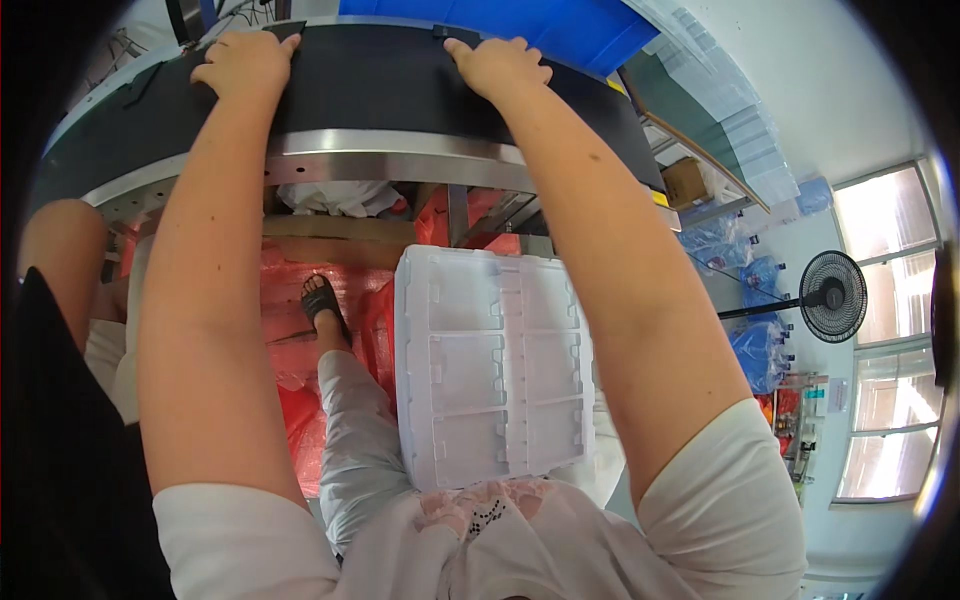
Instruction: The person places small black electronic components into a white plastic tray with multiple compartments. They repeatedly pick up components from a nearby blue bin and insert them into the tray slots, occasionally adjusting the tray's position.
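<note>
Both my arms reach forward onto a black conveyor belt with a shiny metal edge. My left hand lies palm down on the belt at the far left, fingers together and bent. A small dark flat piece shows at its fingertips. My right hand lies palm down further right, with another small dark piece beside its thumb. Whether either hand grips its piece is not clear. A white moulded plastic tray with several empty pockets rests on my lap, under my right forearm.
A blue bin stands behind the belt. Red plastic bags and my foot in a black sandal are under the belt. Another person's arm is at the left. A black standing fan and stacked clear trays are at the right.
</note>
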Tool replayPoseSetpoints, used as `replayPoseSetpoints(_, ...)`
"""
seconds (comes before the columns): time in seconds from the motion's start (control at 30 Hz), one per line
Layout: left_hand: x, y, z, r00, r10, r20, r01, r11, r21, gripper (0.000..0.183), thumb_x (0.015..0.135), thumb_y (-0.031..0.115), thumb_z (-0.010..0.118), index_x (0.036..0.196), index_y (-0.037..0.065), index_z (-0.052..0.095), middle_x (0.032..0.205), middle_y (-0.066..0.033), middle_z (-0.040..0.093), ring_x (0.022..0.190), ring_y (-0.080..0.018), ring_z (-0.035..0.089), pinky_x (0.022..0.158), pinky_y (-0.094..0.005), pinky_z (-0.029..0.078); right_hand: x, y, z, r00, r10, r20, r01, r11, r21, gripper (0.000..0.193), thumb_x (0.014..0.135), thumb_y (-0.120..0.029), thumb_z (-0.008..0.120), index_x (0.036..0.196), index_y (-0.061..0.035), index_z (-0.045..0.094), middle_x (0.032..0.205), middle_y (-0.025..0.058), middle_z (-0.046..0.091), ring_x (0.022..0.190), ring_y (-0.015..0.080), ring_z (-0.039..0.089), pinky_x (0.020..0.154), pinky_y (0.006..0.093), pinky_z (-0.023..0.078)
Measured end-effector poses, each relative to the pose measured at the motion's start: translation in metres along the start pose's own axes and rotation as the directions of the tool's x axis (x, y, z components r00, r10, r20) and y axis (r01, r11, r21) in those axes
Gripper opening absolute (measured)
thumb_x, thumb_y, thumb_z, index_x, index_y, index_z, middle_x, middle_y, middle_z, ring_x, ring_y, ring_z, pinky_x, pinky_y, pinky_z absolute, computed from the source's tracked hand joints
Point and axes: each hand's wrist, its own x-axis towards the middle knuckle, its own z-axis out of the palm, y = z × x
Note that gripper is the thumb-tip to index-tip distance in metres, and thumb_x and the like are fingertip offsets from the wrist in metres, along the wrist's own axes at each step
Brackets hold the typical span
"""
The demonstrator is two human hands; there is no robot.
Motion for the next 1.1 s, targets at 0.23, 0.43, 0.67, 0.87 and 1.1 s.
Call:
replayPoseSetpoints(0.23, -0.044, 0.044, -0.01, 0.952, 0.066, -0.299, -0.136, 0.966, -0.22, 0.025, 0.081, 0.022, 0.066, 0.098, 0.004, 0.062, 0.089, -0.0094, 0.065, 0.088, -0.0223, 0.061, 0.078, -0.0375, 0.046, 0.002, 0.048, 0.009, 0.958, 0.073, -0.277, 0.028, 0.938, 0.344, 0.029, 0.072, -0.014, 0.073, 0.094, -0.0013, 0.061, 0.095, 0.0179, 0.065, 0.08, 0.0326, 0.063, 0.075, 0.04, 0.049)
replayPoseSetpoints(0.43, -0.065, 0.013, -0.043, 0.975, 0.181, -0.13, -0.164, 0.189, -0.968, 0.032, 0.081, 0.026, 0.068, 0.099, 0.0, 0.063, 0.088, -0.0134, 0.064, 0.091, -0.0291, 0.062, 0.082, -0.0416, 0.047, -0.089, 0.111, -0.066, 0.988, -0.132, -0.076, 0.125, 0.415, 0.901, 0.028, 0.08, -0.018, 0.068, 0.1, 0.0001, 0.062, 0.096, 0.0136, 0.064, 0.084, 0.0251, 0.061, 0.078, 0.0375, 0.047)
replayPoseSetpoints(0.67, -0.212, 0.043, -0.065, 0.795, 0.604, -0.052, -0.056, -0.014, -0.998, 0.019, 0.085, 0.018, 0.066, 0.097, 0.003, 0.067, 0.089, -0.0027, 0.066, 0.084, -0.0101, 0.058, 0.076, -0.0265, 0.046, -0.187, 0.204, -0.047, 0.932, -0.155, 0.327, -0.198, 0.54, 0.818, 0.026, 0.08, -0.003, 0.066, 0.106, -0.0034, 0.066, 0.088, -0.0002, 0.063, 0.079, 0.008, 0.055, 0.072, 0.0228, 0.044)
replayPoseSetpoints(0.87, -0.277, 0.069, -0.016, 0.679, 0.733, 0.04, -0.356, 0.377, -0.855, 0.025, 0.083, 0.021, 0.065, 0.101, 0.004, 0.067, 0.116, -0.0116, 0.058, 0.111, -0.0255, 0.05, 0.093, -0.0418, 0.04, -0.234, 0.235, 0.029, 0.899, -0.125, 0.42, -0.205, 0.727, 0.655, 0.026, 0.085, -0.007, 0.06, 0.11, -0.0007, 0.065, 0.1, 0.007, 0.066, 0.091, 0.0188, 0.062, 0.083, 0.0306, 0.048)
replayPoseSetpoints(1.1, -0.348, 0.058, -0.002, 0.704, 0.708, -0.063, -0.574, 0.515, -0.637, 0.051, 0.09, 0.028, 0.055, 0.127, -0.005, 0.048, 0.143, -0.0199, 0.035, 0.138, -0.0349, 0.023, 0.11, -0.0574, 0.017, -0.307, 0.202, 0.043, 0.953, -0.3, 0.034, 0.28, 0.919, 0.279, 0.036, 0.084, -0.016, 0.061, 0.117, -0.0031, 0.059, 0.124, 0.0145, 0.057, 0.116, 0.0322, 0.052, 0.099, 0.0455, 0.038)
